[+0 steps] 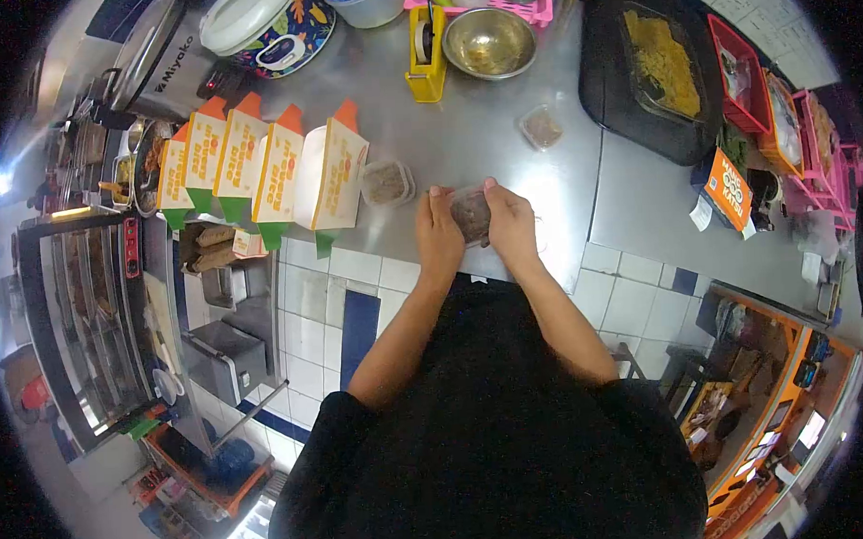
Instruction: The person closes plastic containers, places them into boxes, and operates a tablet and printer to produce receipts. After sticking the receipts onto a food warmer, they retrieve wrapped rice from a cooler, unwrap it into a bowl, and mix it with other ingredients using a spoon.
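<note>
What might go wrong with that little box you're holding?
The small clear box might slip from your left hand and right hand and spill; I can't tell if it's shut tight. Your left arm might also bump the paper cartons, which stand close to the edge of the counter.

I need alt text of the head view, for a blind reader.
A person's left hand and right hand hold a clear container of something brown at a metal counter. Similar containers, printed cartons and a metal bowl are nearby.
</note>
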Demonstrator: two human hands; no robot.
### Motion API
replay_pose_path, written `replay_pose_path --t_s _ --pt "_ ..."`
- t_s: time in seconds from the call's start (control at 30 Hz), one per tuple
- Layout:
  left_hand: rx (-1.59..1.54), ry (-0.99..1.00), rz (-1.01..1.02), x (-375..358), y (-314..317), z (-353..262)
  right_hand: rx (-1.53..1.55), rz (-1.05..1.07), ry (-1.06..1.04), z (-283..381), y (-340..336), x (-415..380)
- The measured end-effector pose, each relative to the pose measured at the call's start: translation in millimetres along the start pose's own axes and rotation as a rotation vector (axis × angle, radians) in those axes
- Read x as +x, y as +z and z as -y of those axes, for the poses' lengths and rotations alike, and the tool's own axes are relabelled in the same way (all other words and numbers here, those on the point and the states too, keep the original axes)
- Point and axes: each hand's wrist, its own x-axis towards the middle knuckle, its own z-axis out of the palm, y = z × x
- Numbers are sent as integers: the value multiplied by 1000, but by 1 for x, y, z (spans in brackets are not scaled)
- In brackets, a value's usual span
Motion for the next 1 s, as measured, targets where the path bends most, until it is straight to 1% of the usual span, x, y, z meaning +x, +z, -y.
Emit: replay_pose_path --t_s 0.13,0.2,0.23,0.3,0.33,0.4,0.43,0.5,0.53,0.57,0.6,0.63,0.67,0.7,0.73,0.77,0.8,0.83,0.87,0.9,0.93,0.97,1.0 --pt "-10 -21 -19 -7 -6 3 -64 42 -54 -16 2 8" --pt "74 -78 28 -19 -13 17 -441 1 -306 -20 4 8" --pt "76 -79 25 -24 -20 21 -439 4 -305 -19 6 8" --pt "114 -101 79 -29 -34 27 -782 92 -314 -16 13 6" --pt "113 -104 78 -28 -34 33 -784 94 -312 -18 14 6" --pt "472 10 -71 -25 -31 51 -853 -40 -548 -25 16 9" --pt "459 17 -75 -23 -28 64 -861 -45 -560 -26 13 17" --pt "251 -116 -69 -24 -17 84 -838 -270 -649 -25 -9 40" --pt "241 -117 -66 -24 -13 68 -890 -377 -670 -17 -23 55" --pt "3 -460 26 -24 -13 36 -936 -485 -688 -8 -38 76" --pt "-239 -796 121 -21 -11 19 -929 -544 -682 -8 -55 105" --pt "-240 -794 121 -18 -5 20 -919 -601 -673 -10 -72 132" --pt "-338 -768 103 -14 4 24 -919 -602 -674 -8 -88 152" --pt "-437 -735 84 -7 13 28 -990 -352 -437 -4 -103 171" --pt "-436 -728 84 4 20 31 -1039 -100 -197 1 -110 179" --pt "-483 -703 66 15 28 35 -1036 -104 -201 -1 -115 182" --pt "-531 -678 50 22 33 36 -977 -48 -208 0 -120 183" --pt "-535 -672 56 23 32 21 -921 5 -216 1 -124 184" --pt "-523 -769 -29 21 31 7 -927 -2 -219 -3 -126 180" --pt "-509 -866 -115 18 31 -4 -848 -64 -249 -11 -125 171" --pt "-515 -865 -111 10 33 -3 -765 -122 -278 -20 -123 162" --pt "-330 -725 34 0 31 1 -766 -123 -280 -29 -120 155" --pt "-144 -582 173 -5 30 4 -447 -102 -206 -40 -117 146"
